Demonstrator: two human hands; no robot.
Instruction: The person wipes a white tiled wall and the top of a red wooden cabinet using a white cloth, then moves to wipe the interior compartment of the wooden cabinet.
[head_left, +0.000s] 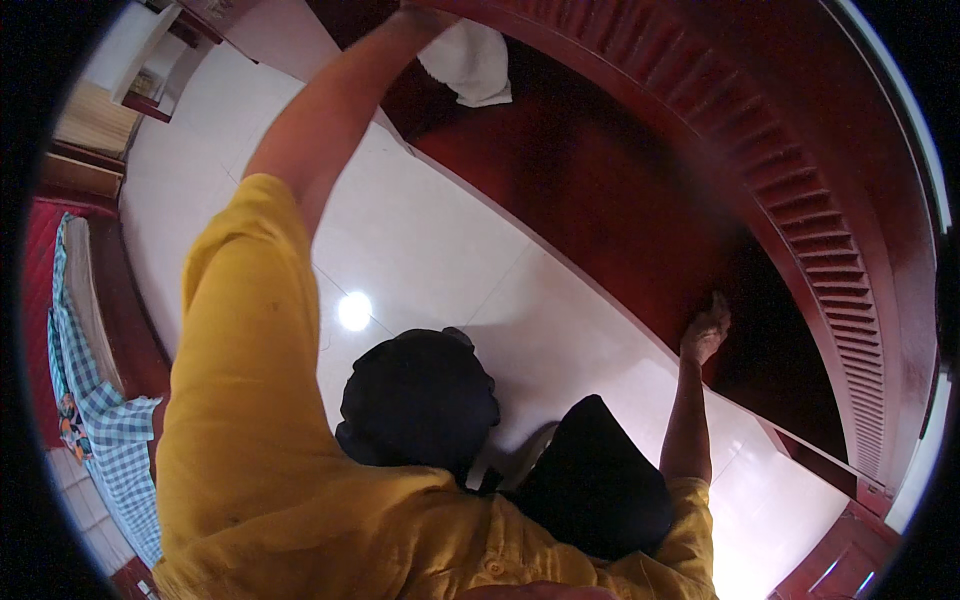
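At the top edge, my left hand (433, 10) is mostly cut off by the frame, with its fingers hidden. A white cloth (474, 66) hangs out from beneath it against a dark red polished wooden panel (570, 187) and seems to be in its grasp. Far to the right, my right hand (707, 328) rests at the panel's near edge, its fingers pointing over the dark wood. I see nothing held in it, though shadow blurs the fingers.
Ribbed red wooden moulding (810, 217) curves along the panel's far side. White floor tiles (420, 225) lie between the panel and my black-clad knees (420, 397). On the left, a blue checked cloth (112, 420) drapes over wooden furniture (124, 300). A pale shelf unit (154, 56) stands at upper left.
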